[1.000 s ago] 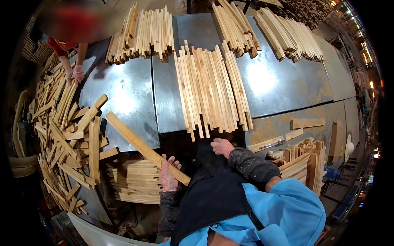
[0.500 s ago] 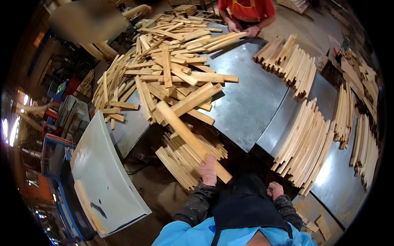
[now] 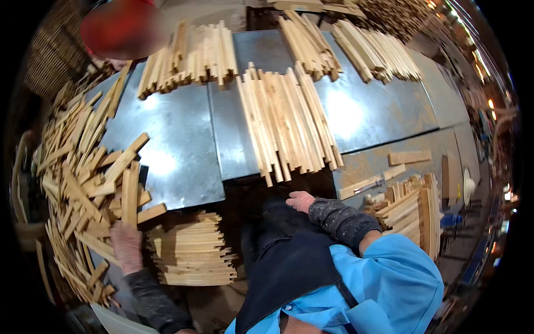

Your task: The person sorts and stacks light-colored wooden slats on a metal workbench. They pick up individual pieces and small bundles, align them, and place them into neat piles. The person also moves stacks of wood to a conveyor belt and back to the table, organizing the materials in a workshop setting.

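My left hand is closed around the near end of a wooden slat, which points away from me over the loose pile. Just right of that hand, below table height, lies a neat stack of slats. My right hand is closed with nothing visible in it, in front of my dark apron. It hangs by the table's near edge, short of a row of slats laid side by side on the metal tabletop.
A jumbled heap of slats covers the left side. More rows line the far edge, with others at the far right. Cut pieces stand on the right-hand surface. A person in red is at the far left.
My view has swung to the right. The slat in my left hand, which lay slanted across the stack below, now points away over the heap. My right hand has moved forward toward the table edge.
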Tool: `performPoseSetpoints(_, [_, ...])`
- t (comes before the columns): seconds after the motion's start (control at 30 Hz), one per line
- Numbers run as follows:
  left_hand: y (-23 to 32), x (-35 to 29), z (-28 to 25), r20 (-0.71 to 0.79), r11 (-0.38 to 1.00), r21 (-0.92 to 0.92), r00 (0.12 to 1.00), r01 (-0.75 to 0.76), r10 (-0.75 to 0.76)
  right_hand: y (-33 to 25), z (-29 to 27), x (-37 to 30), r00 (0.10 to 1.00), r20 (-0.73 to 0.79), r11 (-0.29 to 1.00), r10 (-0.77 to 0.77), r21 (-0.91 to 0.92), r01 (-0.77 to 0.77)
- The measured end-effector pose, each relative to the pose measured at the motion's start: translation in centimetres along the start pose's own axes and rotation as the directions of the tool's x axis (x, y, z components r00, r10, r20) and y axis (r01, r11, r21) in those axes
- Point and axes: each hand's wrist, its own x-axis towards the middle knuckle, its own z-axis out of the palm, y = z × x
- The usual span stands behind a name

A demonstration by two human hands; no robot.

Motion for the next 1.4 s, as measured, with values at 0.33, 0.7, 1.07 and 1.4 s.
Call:
performPoseSetpoints(0.33, [-29.1,15.8,-24.6,-0.113,-0.404,0.893,0.967,0.2,0.23,-5.1,-9.6,-4.4,0.961,-0.265,0.901,-0.078,0.393,0.182])
performPoseSetpoints(0.7, [-35.5,34.0,-32.9,0.041,-0.979,-0.19,0.995,-0.08,-0.09,0.6,-33.1,9.3,0.648,-0.739,0.944,-0.184,0.05,0.325])
performPoseSetpoints(1.07, [-43.3,38.3,-34.6,0.132,-0.998,-0.017,0.989,0.064,0.061,-5.5,-30.4,12.8,0.809,-0.583,0.825,-0.071,0.422,0.376])
performPoseSetpoints(1.4, [-48.2,36.2,-31.9,-0.243,-0.325,0.904,0.959,0.278,0.146,-7.8,-33.1,12.7,0.941,-0.338,0.783,-0.016,0.581,0.222])
